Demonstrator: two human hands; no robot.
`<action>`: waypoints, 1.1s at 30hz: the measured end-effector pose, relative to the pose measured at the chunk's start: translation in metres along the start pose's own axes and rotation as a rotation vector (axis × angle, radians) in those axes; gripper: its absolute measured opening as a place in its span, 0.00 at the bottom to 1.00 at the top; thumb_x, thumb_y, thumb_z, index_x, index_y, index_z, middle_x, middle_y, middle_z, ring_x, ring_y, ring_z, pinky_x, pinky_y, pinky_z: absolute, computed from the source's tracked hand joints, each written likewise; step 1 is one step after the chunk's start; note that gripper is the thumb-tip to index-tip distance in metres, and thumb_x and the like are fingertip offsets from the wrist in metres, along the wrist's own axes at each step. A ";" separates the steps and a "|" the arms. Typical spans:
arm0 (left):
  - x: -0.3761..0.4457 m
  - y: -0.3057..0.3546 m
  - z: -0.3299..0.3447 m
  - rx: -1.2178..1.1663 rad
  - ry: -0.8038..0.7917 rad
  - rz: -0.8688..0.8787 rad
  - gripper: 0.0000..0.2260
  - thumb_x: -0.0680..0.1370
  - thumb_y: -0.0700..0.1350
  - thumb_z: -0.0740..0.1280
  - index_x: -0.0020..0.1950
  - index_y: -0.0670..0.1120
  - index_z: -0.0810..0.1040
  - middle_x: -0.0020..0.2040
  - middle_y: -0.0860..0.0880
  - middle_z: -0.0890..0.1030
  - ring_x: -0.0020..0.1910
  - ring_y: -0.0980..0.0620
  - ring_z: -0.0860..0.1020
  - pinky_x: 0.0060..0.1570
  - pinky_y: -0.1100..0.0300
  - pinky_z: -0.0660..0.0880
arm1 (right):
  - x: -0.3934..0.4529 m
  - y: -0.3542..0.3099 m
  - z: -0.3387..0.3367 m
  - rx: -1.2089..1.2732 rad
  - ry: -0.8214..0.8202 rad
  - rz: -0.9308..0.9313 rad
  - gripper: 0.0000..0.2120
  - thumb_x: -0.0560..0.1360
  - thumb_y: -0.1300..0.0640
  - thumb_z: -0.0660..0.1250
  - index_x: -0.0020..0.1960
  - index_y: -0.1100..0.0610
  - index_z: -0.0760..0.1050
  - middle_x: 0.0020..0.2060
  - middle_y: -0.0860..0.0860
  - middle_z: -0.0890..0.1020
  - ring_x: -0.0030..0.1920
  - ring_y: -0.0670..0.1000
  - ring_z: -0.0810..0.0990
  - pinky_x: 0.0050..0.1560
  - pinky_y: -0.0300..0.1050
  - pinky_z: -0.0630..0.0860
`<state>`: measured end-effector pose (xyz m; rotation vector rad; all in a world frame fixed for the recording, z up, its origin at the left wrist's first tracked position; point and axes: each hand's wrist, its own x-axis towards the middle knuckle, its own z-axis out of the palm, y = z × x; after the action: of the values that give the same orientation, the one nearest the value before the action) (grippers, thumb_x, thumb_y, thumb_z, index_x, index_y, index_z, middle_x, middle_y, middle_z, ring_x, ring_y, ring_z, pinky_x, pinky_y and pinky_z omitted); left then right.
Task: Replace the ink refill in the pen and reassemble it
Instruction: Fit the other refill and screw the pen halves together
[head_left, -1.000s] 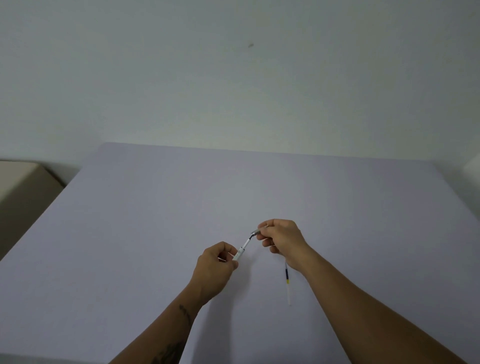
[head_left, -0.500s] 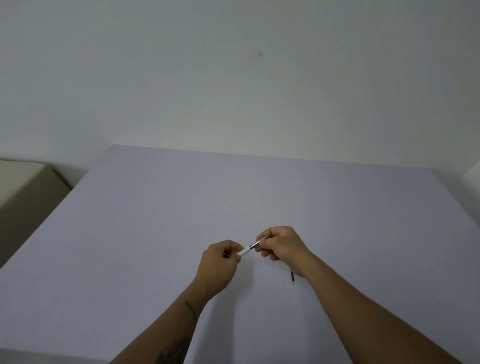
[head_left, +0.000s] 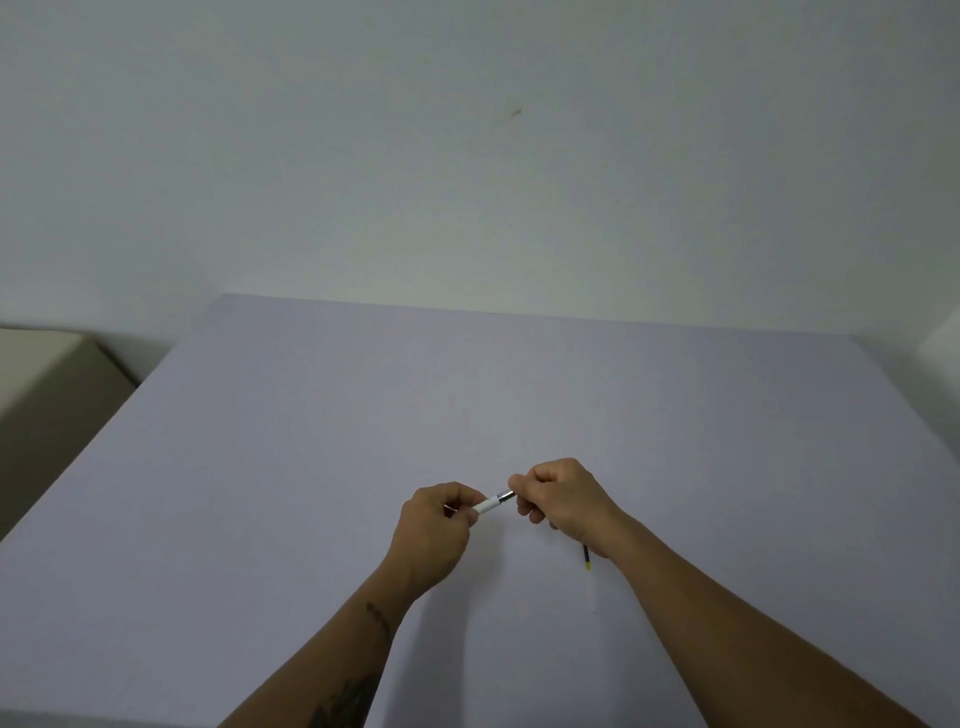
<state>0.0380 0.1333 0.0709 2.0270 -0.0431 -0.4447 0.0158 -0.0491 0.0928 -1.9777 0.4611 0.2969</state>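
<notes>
- Head view, hands: my left hand (head_left: 434, 525) is closed around the white pen barrel (head_left: 487, 505), its grip clamped on the rear part so that only the front end shows past the fingers.
- My right hand (head_left: 563, 499) is pinched shut on the metal tip section (head_left: 506, 497), which meets the barrel end. I judge this to be the rejoining step: one hand steadies the body while the other seats or turns the tip.
- Both hands are raised just above the bench (head_left: 311, 467), near its middle. I take this as keeping the two parts in line and free to turn. Whether the joint is fully closed I cannot tell; it is too small.
- A spare refill (head_left: 587, 558) lies on the bench just beside my right wrist, partly hidden by it. A dark length and a yellow band are visible. I judge it to be the removed refill, set aside clear of the work, but cannot confirm this.
- Head view, surroundings: the bench top is a plain, pale lavender, matte surface. Behind it stands a bare pale wall (head_left: 467, 156) bearing one small dark mark (head_left: 516, 111). A beige box-like unit (head_left: 47, 384) sits off the left edge.
</notes>
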 end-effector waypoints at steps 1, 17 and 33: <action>0.000 0.000 0.000 0.003 -0.001 -0.001 0.10 0.78 0.38 0.65 0.48 0.49 0.85 0.39 0.50 0.80 0.27 0.56 0.71 0.24 0.70 0.67 | -0.001 0.000 0.000 -0.012 0.000 0.005 0.16 0.75 0.47 0.67 0.37 0.58 0.83 0.33 0.49 0.86 0.32 0.43 0.80 0.31 0.35 0.71; -0.002 0.003 0.000 -0.028 -0.046 -0.014 0.09 0.76 0.38 0.67 0.45 0.50 0.84 0.37 0.51 0.79 0.26 0.56 0.70 0.26 0.66 0.68 | -0.003 0.006 0.008 0.275 0.031 0.031 0.06 0.75 0.57 0.70 0.40 0.59 0.79 0.33 0.51 0.82 0.33 0.47 0.79 0.33 0.39 0.73; -0.004 0.008 0.005 -0.062 -0.098 -0.015 0.07 0.76 0.39 0.67 0.45 0.48 0.84 0.35 0.49 0.81 0.29 0.58 0.74 0.31 0.65 0.71 | -0.006 0.007 -0.001 0.651 -0.031 0.128 0.08 0.77 0.65 0.66 0.47 0.60 0.85 0.34 0.52 0.79 0.36 0.50 0.76 0.37 0.44 0.73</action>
<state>0.0342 0.1259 0.0772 1.9447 -0.0738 -0.5486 0.0071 -0.0520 0.0897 -1.3116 0.5795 0.2202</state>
